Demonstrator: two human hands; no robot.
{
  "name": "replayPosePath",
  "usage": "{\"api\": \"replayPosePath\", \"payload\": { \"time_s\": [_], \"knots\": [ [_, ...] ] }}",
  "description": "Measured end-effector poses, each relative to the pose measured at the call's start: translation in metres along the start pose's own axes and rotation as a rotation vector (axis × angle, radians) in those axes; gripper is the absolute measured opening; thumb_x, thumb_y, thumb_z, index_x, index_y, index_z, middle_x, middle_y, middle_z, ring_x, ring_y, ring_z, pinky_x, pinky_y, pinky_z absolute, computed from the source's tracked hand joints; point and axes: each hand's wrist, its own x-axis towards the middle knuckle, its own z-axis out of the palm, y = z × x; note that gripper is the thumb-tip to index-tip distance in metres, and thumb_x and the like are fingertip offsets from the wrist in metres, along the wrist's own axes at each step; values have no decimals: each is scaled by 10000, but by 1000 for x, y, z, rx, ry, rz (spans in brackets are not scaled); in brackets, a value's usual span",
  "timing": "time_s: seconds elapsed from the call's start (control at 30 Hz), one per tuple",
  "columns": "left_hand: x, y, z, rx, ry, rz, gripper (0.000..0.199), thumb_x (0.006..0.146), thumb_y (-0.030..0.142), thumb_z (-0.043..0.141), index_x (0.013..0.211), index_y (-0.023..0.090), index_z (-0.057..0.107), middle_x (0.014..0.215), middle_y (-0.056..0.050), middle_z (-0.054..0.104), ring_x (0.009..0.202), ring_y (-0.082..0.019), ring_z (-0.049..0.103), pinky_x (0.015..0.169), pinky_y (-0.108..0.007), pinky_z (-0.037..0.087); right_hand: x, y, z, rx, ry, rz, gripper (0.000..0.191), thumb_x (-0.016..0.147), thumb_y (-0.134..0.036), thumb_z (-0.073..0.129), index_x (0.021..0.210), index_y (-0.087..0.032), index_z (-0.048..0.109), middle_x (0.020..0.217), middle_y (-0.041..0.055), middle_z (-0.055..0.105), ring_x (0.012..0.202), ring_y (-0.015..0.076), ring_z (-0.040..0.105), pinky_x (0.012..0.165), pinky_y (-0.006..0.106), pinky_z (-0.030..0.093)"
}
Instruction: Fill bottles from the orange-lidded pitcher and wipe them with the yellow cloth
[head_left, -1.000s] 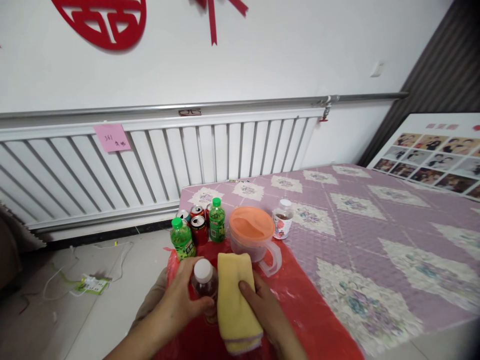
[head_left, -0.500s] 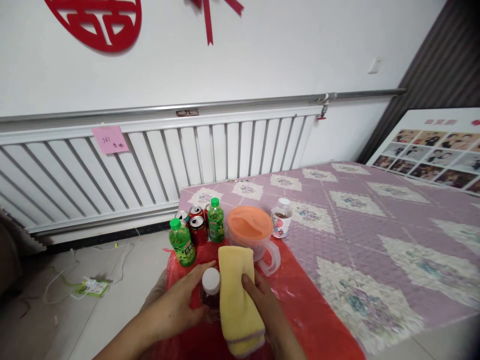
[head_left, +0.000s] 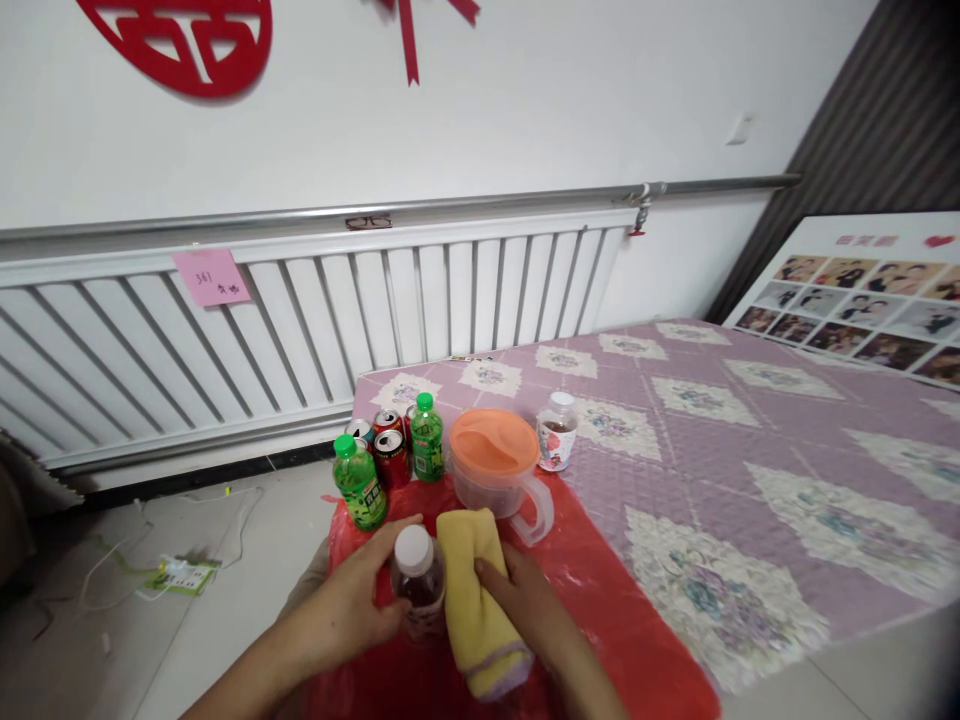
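Note:
My left hand [head_left: 367, 590] curls around the left side of a clear bottle [head_left: 422, 590] with a white cap and dark contents. A folded yellow cloth [head_left: 480, 605] is gripped in my right hand [head_left: 517, 595], with the thumb lying over it. The cloth's left side is against or very close to the bottle. Both are over a red plastic sheet [head_left: 607, 620]. Beyond the hands stands a clear plastic jug [head_left: 487, 490] with an orange lid [head_left: 495, 442]. The fingers behind the bottle and the cloth are partly hidden.
Two green-capped bottles [head_left: 360, 485] flank several drink cans [head_left: 390, 455] at the back left. Another white-capped bottle [head_left: 557, 435] stands right of the jug on a purple quilted cover [head_left: 622, 470]. A white radiator [head_left: 420, 300] runs along the wall. Cables [head_left: 244, 525] lie on the floor.
The yellow cloth has tilted and bunched, its top dropping lower, and my right hand has shifted with it. More of the bottle now shows. The whole view has moved slightly.

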Motion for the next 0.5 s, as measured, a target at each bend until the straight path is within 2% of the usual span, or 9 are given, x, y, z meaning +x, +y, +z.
{"api": "replayPosePath", "payload": {
  "time_s": [0.1,0.23,0.43,0.5],
  "knots": [
    [-1,-5,-3,2,34,-5,809,669,49,624,1416,245,382,1478,-79,451,1364,-280,410,1178,-460,267,-2,-3,2,-187,65,-1,283,810,-319,565,1015,-156,673,1058,137,730,951,285,672,816,392,485],
    [-2,-12,-6,9,40,-11,804,678,50,607,1420,259,376,1494,-63,431,1376,-268,392,1189,-454,238,-6,-12,7,-166,66,-28,292,809,-321,574,1044,-164,647,1047,128,723,932,275,673,798,383,491],
    [-2,-8,-6,-5,11,5,745,702,54,581,1395,250,390,1431,-61,502,1321,-252,459,1155,-423,316,-14,-19,12,354,-21,-60,468,827,-434,575,1231,-204,522,1141,107,701,968,278,686,714,360,533],
    [-2,-6,-8,-13,-1,23,743,698,44,574,1388,256,396,1421,-52,511,1309,-244,467,1153,-410,318,-14,-20,14,401,-55,-51,473,821,-448,579,1224,-203,535,1144,106,704,982,288,684,707,360,534]
  ]
}}
